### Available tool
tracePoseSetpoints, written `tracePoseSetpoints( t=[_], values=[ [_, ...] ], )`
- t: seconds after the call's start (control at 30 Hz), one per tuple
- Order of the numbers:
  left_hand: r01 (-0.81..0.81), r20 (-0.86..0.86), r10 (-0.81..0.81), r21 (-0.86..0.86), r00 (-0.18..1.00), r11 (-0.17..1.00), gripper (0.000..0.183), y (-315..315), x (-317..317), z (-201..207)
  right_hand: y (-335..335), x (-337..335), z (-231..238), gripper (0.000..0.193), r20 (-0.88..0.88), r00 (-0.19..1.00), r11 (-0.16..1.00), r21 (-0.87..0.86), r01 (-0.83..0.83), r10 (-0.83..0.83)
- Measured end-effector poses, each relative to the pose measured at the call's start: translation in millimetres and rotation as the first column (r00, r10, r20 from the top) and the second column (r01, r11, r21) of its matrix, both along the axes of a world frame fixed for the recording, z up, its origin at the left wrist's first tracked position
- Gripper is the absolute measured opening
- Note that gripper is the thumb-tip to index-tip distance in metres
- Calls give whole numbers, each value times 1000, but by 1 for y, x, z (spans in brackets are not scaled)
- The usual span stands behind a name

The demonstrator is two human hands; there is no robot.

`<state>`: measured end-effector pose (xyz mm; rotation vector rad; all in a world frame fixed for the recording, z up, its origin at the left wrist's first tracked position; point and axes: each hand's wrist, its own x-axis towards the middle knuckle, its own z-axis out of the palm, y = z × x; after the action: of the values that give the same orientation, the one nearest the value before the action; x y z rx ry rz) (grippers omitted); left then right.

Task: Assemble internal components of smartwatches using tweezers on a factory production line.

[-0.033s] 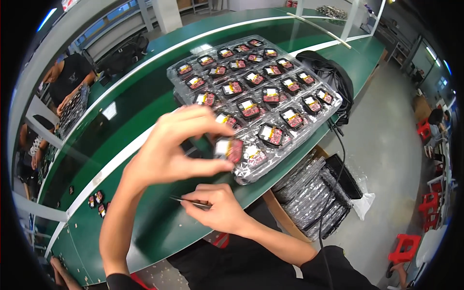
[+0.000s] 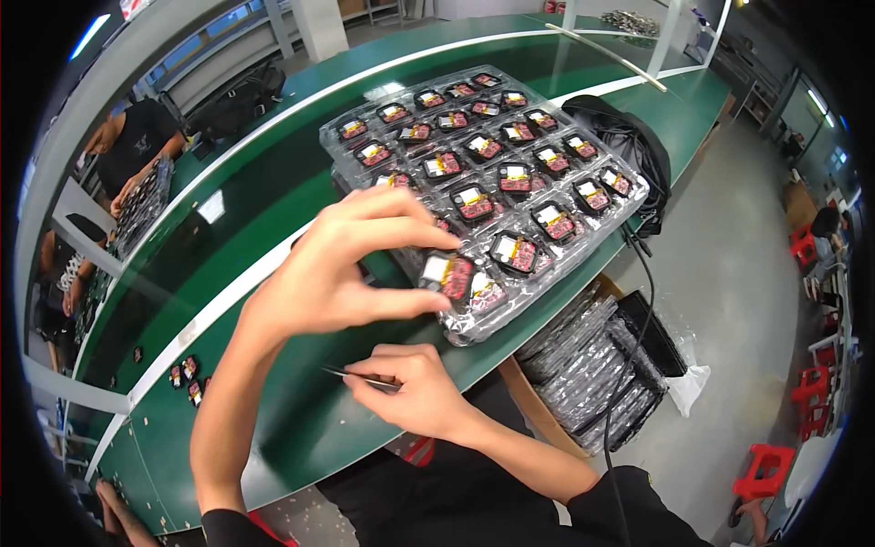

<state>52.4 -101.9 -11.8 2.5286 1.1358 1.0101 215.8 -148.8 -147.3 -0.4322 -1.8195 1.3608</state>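
My left hand (image 2: 333, 264) pinches a small black watch-like casing (image 2: 447, 276) by its edges between thumb and fingers. A red circuit board, a white block and a yellow strip show inside it. It is over the near left corner of a clear plastic tray (image 2: 474, 330), where several similar casings (image 2: 515, 252) sit in separate pockets. Part of the tray's left side is hidden behind my left hand. Lower down, my right hand (image 2: 415, 387) is closed on thin metal tweezers (image 2: 365, 376), their tip pointing left over the green bench.
Several loose casings (image 2: 190, 369) lie on the green bench (image 2: 301, 438) at left. A black bag (image 2: 629, 137) rests beyond the tray, with a cable hanging down. Below the bench edge stands a carton of clear trays (image 2: 583, 369). Another person (image 2: 137, 150) works at far left.
My left hand has shifted slightly right with the casing, bringing it farther over the tray corner. The right hand with the tweezers stays nearly where it was.
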Motion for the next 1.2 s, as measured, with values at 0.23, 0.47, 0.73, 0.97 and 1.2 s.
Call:
tracePoseSetpoints(
  t=[0.23, 0.47, 0.73, 0.97, 1.2],
  values=[
    [-71, -6, 71, -15, 997, 997, 53, -14, -11, -8, 1, -5, -9, 13, -64, 998, 1000, 23, 16, -14],
    [-690, -119, 691, 59, 713, 722, 34, -147, -108, -48, -3, 0, 5, 14, 20, 1000, 1000, 11, 22, -23],
    [-982, -266, 946, -22, 187, 188, 49, -307, -172, -88, -8, -5, 2, 16, 130, 991, 994, 109, 13, -28],
    [-870, -323, 817, -44, 477, 491, 48, -291, -157, -92, -10, -10, 3, 17, 218, 973, 986, 160, 41, -76],
    [-612, -168, 590, -277, 790, 741, 71, -239, -114, -99, -10, -11, 8, 17, 295, 955, 991, 135, -1, -39]
  ],
)
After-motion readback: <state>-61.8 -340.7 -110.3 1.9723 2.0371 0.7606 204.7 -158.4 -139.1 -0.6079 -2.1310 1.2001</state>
